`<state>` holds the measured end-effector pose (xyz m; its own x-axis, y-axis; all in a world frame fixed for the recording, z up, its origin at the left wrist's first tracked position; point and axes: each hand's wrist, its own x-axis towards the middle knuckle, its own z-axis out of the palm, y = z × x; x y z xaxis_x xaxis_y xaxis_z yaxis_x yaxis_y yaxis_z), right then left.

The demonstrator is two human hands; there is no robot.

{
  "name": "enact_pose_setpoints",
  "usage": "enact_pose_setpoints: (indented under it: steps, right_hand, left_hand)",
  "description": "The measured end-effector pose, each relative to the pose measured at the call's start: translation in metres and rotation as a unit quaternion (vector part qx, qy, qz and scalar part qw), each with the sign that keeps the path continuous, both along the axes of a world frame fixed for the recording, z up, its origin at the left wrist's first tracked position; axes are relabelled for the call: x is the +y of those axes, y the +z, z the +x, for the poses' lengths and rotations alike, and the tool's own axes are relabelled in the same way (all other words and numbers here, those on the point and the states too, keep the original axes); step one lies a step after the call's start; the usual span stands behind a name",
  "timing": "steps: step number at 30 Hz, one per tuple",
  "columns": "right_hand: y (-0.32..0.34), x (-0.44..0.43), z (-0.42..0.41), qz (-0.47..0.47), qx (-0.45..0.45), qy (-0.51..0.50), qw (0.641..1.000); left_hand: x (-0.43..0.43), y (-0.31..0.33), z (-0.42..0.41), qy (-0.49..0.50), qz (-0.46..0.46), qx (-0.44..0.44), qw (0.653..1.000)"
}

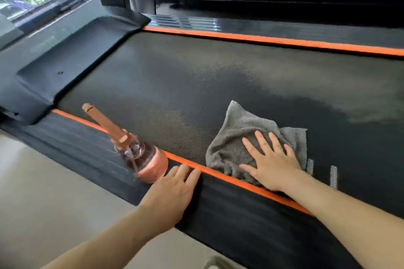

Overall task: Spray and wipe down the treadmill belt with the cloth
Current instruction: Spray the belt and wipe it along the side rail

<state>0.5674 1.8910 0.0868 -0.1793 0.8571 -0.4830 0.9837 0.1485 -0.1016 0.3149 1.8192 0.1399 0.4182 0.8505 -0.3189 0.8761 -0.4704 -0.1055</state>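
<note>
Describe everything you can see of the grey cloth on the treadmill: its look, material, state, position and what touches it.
The grey cloth looks like soft terry towelling, crumpled and loosely folded, one corner peaking away from the person. It lies flat on the treadmill belt, its near edge reaching the orange stripe. The right hand presses on it, palm down, fingers spread. Nothing else touches it.
</note>
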Motion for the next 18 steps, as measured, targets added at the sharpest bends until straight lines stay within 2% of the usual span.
enact_pose_setpoints:
  steps: [5, 7, 8, 10, 11, 13, 15, 17, 18]
  right_hand:
    - [0.019, -0.033, 0.031, -0.071, -0.051, -0.091, 0.992]
    - [0.014, -0.041, 0.029, -0.088, -0.056, -0.1, 0.99]
    - [0.019, -0.044, 0.03, -0.085, -0.066, -0.105, 0.989]
    - [0.018, -0.039, 0.024, -0.089, -0.062, -0.107, 0.988]
    - [0.02, -0.033, 0.022, -0.078, -0.057, -0.094, 0.991]
    - [0.02, -0.014, 0.014, -0.054, -0.043, -0.036, 0.997]
    - [0.017, 0.001, -0.006, -0.04, -0.004, -0.001, 0.999]
    - [0.011, 0.007, -0.037, -0.016, 0.033, 0.019, 0.999]
    - [-0.001, 0.019, -0.06, 0.005, 0.052, 0.038, 0.998]
  left_hand:
    - [-0.035, 0.015, -0.056, 0.082, -0.128, -0.076, 0.985]
    - [-0.04, 0.015, -0.078, 0.153, -0.139, -0.113, 0.972]
    - [-0.042, 0.018, -0.08, 0.204, -0.117, -0.154, 0.96]
    - [-0.036, 0.022, -0.077, 0.313, -0.046, -0.226, 0.921]
    - [-0.031, 0.028, -0.073, 0.374, -0.013, -0.258, 0.891]
    - [-0.018, 0.037, -0.069, 0.468, 0.014, -0.337, 0.817]
    - [-0.008, 0.047, -0.067, 0.507, 0.005, -0.44, 0.742]
    - [0.002, 0.052, -0.062, 0.497, 0.007, -0.491, 0.716]
    - [0.018, 0.048, -0.063, 0.486, 0.03, -0.492, 0.722]
